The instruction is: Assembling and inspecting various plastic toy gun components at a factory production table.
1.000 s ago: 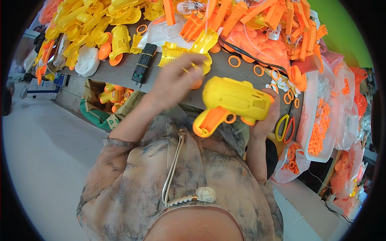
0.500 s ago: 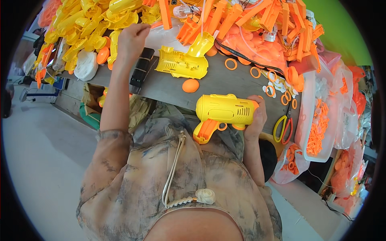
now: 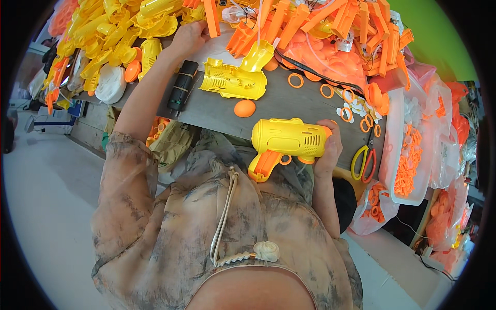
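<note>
Right hand (image 3: 329,149) clasps the yellow toy gun (image 3: 287,138) by its end, near the worktop (image 3: 305,101) edge, probably to leave the handle clear. Left hand (image 3: 189,39)'s beside an orange strip (image 3: 211,18); can't tell if it's pinching anything.

I can make out no readable text, label, brand, number or sign on any of the things that the head view shows me from this distance
</note>
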`<move>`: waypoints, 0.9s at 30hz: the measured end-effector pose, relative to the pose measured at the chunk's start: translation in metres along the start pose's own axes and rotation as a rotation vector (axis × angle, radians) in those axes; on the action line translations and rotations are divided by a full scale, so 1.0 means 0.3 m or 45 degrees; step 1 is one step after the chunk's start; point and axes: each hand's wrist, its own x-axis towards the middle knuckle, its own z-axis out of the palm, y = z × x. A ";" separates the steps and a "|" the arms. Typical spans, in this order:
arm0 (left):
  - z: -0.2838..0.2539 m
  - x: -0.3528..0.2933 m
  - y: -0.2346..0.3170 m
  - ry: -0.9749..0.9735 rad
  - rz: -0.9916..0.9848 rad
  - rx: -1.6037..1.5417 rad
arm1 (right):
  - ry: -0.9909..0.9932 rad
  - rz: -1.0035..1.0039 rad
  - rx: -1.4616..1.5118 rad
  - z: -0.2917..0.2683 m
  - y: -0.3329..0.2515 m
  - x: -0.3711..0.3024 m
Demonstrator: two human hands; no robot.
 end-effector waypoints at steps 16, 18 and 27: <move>-0.172 -0.196 0.190 -0.399 0.291 0.249 | -0.034 0.001 -0.033 -0.001 -0.009 -0.001; -0.134 -0.208 0.168 -0.128 0.412 0.349 | -0.036 0.041 -0.004 0.003 -0.015 -0.002; -0.086 -0.198 0.210 -0.251 0.219 0.229 | -0.031 0.048 -0.009 0.000 -0.011 -0.005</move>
